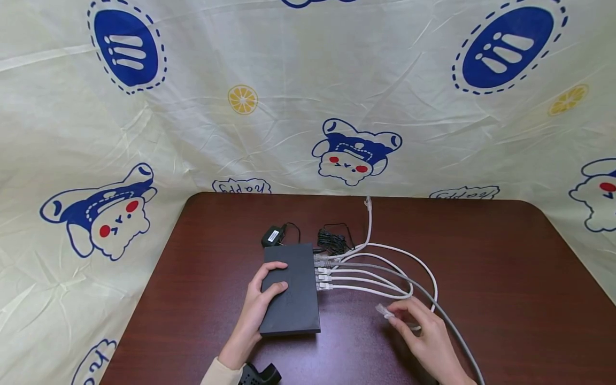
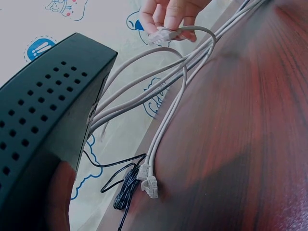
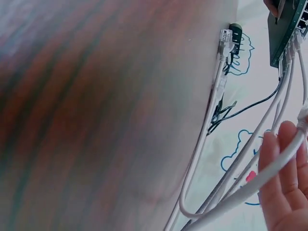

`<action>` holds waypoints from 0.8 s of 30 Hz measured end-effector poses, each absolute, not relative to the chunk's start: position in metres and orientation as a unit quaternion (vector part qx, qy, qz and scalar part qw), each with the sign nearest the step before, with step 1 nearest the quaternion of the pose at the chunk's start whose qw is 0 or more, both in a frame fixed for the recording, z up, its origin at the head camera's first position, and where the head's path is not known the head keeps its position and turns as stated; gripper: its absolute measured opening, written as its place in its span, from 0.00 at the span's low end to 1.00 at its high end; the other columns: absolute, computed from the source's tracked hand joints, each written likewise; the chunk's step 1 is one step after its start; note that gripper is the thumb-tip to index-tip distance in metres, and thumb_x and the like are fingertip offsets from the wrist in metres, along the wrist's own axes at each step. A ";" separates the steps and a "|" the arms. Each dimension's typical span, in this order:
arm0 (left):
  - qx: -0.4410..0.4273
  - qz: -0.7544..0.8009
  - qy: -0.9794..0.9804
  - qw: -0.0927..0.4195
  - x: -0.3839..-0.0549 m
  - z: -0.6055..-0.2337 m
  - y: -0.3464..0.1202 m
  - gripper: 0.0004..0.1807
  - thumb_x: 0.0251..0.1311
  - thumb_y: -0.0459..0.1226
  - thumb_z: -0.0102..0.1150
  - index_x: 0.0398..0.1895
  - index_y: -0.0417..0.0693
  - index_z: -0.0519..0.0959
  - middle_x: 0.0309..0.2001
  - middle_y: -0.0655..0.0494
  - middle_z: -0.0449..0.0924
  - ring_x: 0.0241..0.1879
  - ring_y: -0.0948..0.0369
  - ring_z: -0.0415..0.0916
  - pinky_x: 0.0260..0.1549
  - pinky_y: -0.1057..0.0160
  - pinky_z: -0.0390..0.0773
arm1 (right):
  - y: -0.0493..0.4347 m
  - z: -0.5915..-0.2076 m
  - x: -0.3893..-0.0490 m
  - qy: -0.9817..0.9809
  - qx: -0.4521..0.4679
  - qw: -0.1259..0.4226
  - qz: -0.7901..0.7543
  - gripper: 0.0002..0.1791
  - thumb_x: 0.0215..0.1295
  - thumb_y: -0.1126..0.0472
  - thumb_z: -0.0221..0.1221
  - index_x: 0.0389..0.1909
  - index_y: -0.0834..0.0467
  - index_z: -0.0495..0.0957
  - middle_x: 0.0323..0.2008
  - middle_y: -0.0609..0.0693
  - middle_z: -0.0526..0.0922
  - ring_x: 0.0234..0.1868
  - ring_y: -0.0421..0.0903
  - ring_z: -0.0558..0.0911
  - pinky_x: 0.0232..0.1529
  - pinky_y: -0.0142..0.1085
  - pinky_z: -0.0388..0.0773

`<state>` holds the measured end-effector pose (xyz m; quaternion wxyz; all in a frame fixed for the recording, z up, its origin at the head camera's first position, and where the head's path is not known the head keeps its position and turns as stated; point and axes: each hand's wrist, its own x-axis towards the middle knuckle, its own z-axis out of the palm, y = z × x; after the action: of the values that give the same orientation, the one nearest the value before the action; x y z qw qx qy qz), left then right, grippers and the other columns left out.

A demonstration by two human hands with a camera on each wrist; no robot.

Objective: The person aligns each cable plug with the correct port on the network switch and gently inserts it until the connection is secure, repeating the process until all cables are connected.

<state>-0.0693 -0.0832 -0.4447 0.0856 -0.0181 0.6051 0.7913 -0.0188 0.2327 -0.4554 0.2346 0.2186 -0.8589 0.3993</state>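
A flat black network switch (image 1: 293, 318) is held at its left side by my left hand (image 1: 252, 307), thumb and index finger lying on its top. Several network cables (image 1: 358, 287) are plugged into its right-hand edge, one of them grey (image 1: 452, 320). Open ports (image 3: 304, 20) show on that edge in the right wrist view. Right of the switch, my right hand (image 1: 428, 334) pinches a clear network plug (image 1: 383, 311) at the end of a white cable, apart from the ports. The left wrist view shows the switch tilted in the hand.
Behind the switch lie a black power adapter (image 1: 273, 236) and a bundled black cord (image 1: 332, 241). Loose cable plugs (image 1: 368, 202) rest near the table's far edge. White cables loop across the brown table (image 1: 505, 278). A printed sheet (image 1: 289, 144) hangs behind it.
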 end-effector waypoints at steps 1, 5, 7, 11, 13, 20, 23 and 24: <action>-0.018 0.791 0.606 0.086 -0.069 -0.445 -0.083 0.19 0.61 0.33 0.57 0.56 0.51 0.74 0.57 0.45 0.66 0.33 0.52 0.76 0.30 0.58 0.77 | 0.232 -0.455 -0.019 -0.855 0.220 0.235 0.406 0.25 0.39 0.80 0.70 0.38 0.56 0.79 0.33 0.43 0.78 0.33 0.35 0.77 0.33 0.24 0.73; -0.018 0.789 0.608 0.086 -0.069 -0.445 -0.083 0.19 0.61 0.34 0.57 0.56 0.51 0.74 0.57 0.45 0.66 0.34 0.52 0.76 0.31 0.58 0.76 | 0.229 -0.452 -0.020 -0.843 0.230 0.235 0.425 0.26 0.36 0.80 0.71 0.39 0.59 0.78 0.35 0.46 0.77 0.33 0.37 0.76 0.34 0.24 0.72; -0.017 0.788 0.609 0.086 -0.069 -0.445 -0.083 0.19 0.61 0.34 0.57 0.56 0.51 0.74 0.57 0.45 0.66 0.35 0.52 0.76 0.32 0.58 0.76 | 0.227 -0.452 -0.021 -0.839 0.232 0.238 0.430 0.26 0.36 0.80 0.71 0.39 0.59 0.78 0.35 0.47 0.76 0.33 0.37 0.76 0.34 0.23 0.72; -0.014 0.785 0.614 0.086 -0.069 -0.445 -0.083 0.19 0.61 0.34 0.58 0.56 0.51 0.74 0.57 0.45 0.66 0.35 0.52 0.75 0.32 0.57 0.76 | 0.223 -0.451 -0.023 -0.832 0.243 0.259 0.425 0.23 0.39 0.78 0.70 0.38 0.57 0.80 0.35 0.46 0.77 0.32 0.36 0.75 0.33 0.23 0.72; -0.012 0.783 0.616 0.085 -0.069 -0.444 -0.083 0.19 0.61 0.34 0.58 0.55 0.51 0.74 0.57 0.45 0.66 0.35 0.52 0.75 0.32 0.57 0.76 | 0.222 -0.450 -0.025 -0.826 0.252 0.271 0.425 0.21 0.42 0.77 0.69 0.38 0.56 0.81 0.35 0.46 0.78 0.33 0.36 0.76 0.34 0.22 0.72; -0.005 0.785 0.613 0.091 -0.069 -0.442 -0.083 0.19 0.61 0.34 0.58 0.56 0.50 0.74 0.58 0.44 0.65 0.34 0.52 0.76 0.31 0.58 0.76 | 0.215 -0.445 -0.027 -0.814 0.263 0.282 0.435 0.21 0.41 0.77 0.69 0.38 0.58 0.81 0.35 0.48 0.81 0.34 0.38 0.78 0.36 0.22 0.73; -0.003 0.789 0.607 0.095 -0.068 -0.441 -0.083 0.19 0.60 0.34 0.58 0.56 0.49 0.74 0.58 0.44 0.65 0.33 0.52 0.76 0.30 0.58 0.76 | 0.210 -0.443 -0.028 -0.815 0.261 0.280 0.436 0.22 0.37 0.80 0.69 0.37 0.59 0.81 0.33 0.49 0.81 0.33 0.39 0.77 0.36 0.23 0.71; -0.002 0.790 0.606 0.096 -0.068 -0.441 -0.082 0.19 0.61 0.33 0.58 0.56 0.49 0.74 0.58 0.44 0.65 0.33 0.52 0.76 0.30 0.58 0.77 | 0.208 -0.441 -0.028 -0.813 0.265 0.281 0.436 0.21 0.37 0.79 0.69 0.36 0.60 0.81 0.33 0.49 0.81 0.33 0.39 0.77 0.36 0.24 0.71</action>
<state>-0.0680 -0.0823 -0.4408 0.0960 -0.0020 0.6055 0.7900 -0.0284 0.2080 -0.4409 0.2811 0.2646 -0.8131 0.4357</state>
